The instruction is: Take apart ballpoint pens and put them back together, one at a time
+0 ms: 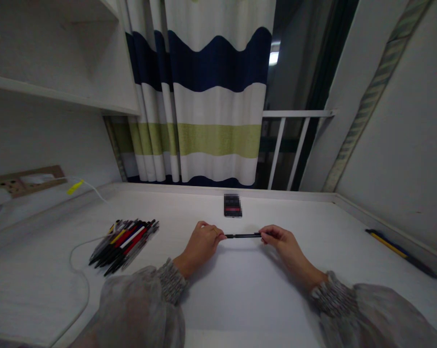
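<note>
A slim black pen (243, 236) is held level above the white desk, stretched between my two hands. My left hand (203, 240) pinches its left end between thumb and fingers; a ring shows on one finger. At the other end, my right hand (279, 239) grips the pen with the fingertips closed. Both tips of the pen are hidden in the fingers. Beyond the hands lies a dark phone (232, 206) with its screen lit and blurred.
A pile of pens (126, 244) in black, red, white and yellow lies on the left, by a white cable (73, 256). Several pens (399, 249) rest at the right edge. A power socket strip (26, 181) is on the left wall; a striped curtain (218, 96) hangs behind the desk (247, 309).
</note>
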`<action>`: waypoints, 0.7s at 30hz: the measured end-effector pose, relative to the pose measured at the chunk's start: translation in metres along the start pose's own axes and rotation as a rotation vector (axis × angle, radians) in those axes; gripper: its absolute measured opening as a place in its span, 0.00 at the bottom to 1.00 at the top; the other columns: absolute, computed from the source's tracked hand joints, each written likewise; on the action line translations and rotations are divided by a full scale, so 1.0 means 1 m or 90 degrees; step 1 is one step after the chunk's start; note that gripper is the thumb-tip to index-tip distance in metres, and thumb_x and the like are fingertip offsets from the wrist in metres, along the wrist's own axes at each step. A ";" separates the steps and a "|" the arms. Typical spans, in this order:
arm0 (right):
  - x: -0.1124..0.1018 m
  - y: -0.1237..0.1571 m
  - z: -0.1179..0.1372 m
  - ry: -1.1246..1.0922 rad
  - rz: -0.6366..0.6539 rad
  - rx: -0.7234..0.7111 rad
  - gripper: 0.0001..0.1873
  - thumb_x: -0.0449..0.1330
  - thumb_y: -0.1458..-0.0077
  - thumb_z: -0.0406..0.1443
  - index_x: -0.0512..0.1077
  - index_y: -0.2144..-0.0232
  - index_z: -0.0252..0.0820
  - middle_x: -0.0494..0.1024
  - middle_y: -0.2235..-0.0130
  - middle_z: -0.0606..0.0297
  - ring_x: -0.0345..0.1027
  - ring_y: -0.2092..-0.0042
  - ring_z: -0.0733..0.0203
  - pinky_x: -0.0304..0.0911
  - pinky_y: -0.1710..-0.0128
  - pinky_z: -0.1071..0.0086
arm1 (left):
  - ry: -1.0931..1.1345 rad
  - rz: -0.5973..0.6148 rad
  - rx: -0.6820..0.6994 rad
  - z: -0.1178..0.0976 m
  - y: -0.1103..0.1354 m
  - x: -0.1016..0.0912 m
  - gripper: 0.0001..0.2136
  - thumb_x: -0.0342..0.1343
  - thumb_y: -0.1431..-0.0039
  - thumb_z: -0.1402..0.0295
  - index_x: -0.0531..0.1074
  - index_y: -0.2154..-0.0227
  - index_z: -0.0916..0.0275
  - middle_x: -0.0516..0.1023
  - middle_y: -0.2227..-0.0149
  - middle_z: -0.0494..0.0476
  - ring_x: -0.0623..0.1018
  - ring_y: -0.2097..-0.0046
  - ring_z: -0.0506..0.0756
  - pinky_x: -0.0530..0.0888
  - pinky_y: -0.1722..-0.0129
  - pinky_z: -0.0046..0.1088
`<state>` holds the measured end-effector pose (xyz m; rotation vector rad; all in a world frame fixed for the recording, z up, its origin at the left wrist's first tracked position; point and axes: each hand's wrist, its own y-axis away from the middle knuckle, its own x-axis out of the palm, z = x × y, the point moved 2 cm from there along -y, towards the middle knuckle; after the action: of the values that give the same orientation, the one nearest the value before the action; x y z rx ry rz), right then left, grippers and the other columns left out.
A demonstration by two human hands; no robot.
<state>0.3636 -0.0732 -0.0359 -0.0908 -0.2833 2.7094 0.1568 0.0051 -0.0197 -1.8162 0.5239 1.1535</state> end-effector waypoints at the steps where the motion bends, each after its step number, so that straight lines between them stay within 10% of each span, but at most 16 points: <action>1: 0.000 0.000 0.000 0.006 -0.004 -0.010 0.09 0.64 0.66 0.38 0.71 0.79 0.40 0.69 0.81 0.69 0.61 0.76 0.66 0.56 0.73 0.70 | 0.002 0.000 0.000 0.000 0.000 0.001 0.09 0.46 0.41 0.69 0.72 0.69 0.63 0.77 0.69 0.53 0.73 0.66 0.51 0.59 0.58 0.33; 21: -0.013 -0.003 0.007 0.005 -0.151 -0.048 0.11 0.60 0.65 0.41 0.69 0.75 0.42 0.65 0.82 0.70 0.58 0.77 0.64 0.55 0.76 0.68 | -0.013 0.044 -0.091 0.008 -0.001 0.005 0.12 0.43 0.40 0.71 0.71 0.73 0.64 0.78 0.69 0.56 0.75 0.65 0.53 0.60 0.61 0.33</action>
<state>0.3760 -0.0776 -0.0281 -0.0840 -0.3696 2.4630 0.1560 0.0131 -0.0250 -1.9182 0.5068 1.2827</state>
